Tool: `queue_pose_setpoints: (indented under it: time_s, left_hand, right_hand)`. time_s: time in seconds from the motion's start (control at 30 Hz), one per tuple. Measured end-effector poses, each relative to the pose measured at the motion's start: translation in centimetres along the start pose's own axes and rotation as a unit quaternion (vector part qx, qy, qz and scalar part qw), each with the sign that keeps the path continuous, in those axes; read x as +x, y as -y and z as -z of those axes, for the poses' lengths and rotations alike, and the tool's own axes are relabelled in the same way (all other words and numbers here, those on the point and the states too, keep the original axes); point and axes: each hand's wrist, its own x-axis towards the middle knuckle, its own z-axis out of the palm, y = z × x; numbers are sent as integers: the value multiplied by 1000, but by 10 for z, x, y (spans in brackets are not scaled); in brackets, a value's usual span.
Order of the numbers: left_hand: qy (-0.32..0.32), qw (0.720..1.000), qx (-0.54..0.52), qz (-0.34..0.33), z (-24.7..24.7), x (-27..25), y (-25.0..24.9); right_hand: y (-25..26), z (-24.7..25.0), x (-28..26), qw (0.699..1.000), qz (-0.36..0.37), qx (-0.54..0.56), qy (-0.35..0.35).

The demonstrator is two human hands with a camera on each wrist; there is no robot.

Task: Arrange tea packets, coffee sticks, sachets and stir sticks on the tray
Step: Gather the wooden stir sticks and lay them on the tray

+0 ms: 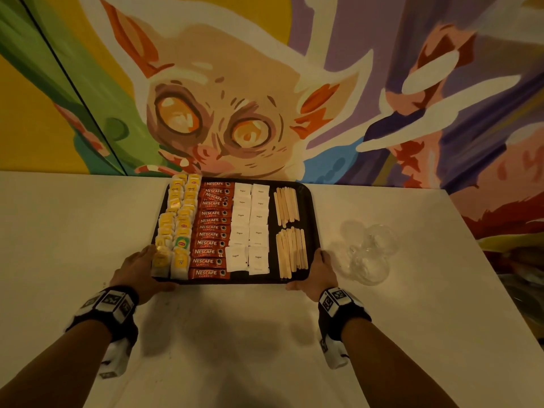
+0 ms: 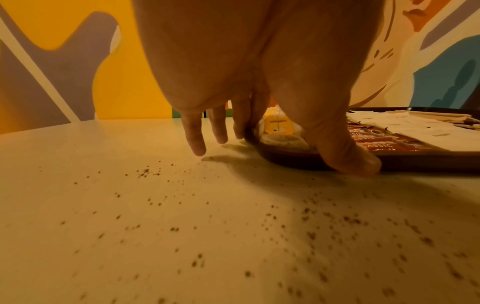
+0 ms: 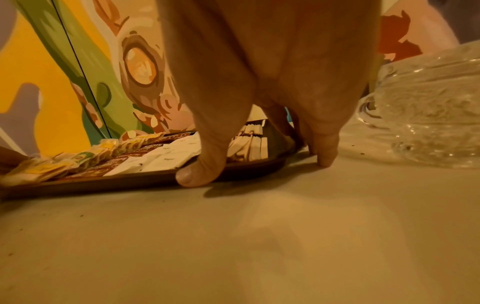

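Observation:
A black tray (image 1: 309,207) lies flat on the white table. From left to right it holds yellow tea packets (image 1: 176,219), red coffee sticks (image 1: 210,231), white sugar sachets (image 1: 248,228) and wooden stir sticks (image 1: 287,206). My left hand (image 1: 142,267) sits at the near left corner. Its thumb (image 2: 345,152) rests on the front rim of the tray (image 2: 415,162), its fingers reach down the left side. My right hand (image 1: 321,272) sits at the near right corner. Its thumb (image 3: 205,160) lies on the front rim of the tray (image 3: 103,183), its fingers stand beside the right edge.
Clear glass cups (image 1: 368,251) stand on the table just right of the tray, close to my right hand, and show large in the right wrist view (image 3: 428,113). Dark coffee grains (image 2: 233,226) are scattered on the table near me. A painted wall rises directly behind the tray.

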Motion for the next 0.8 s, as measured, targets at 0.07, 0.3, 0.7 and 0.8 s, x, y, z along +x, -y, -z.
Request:
queue_pose_setpoints:
  time_s: [0.07, 0.3, 0.7, 0.8]
  left_hand:
    - [-1, 1000, 5, -3, 4, 1, -4]
    - [3, 1000, -1, -9, 10, 5, -10]
    - [-7, 999, -34, -4, 7, 0, 0]
    - [-50, 998, -30, 32, 6, -10, -12]
  right_hand:
    - [3, 1, 3, 1000, -2, 1, -1]
    - [11, 3, 11, 1000, -8, -15, 6]
    - [8, 4, 4, 1000, 6, -2, 14]
    - [-2, 15, -13, 997, 61, 40, -25]
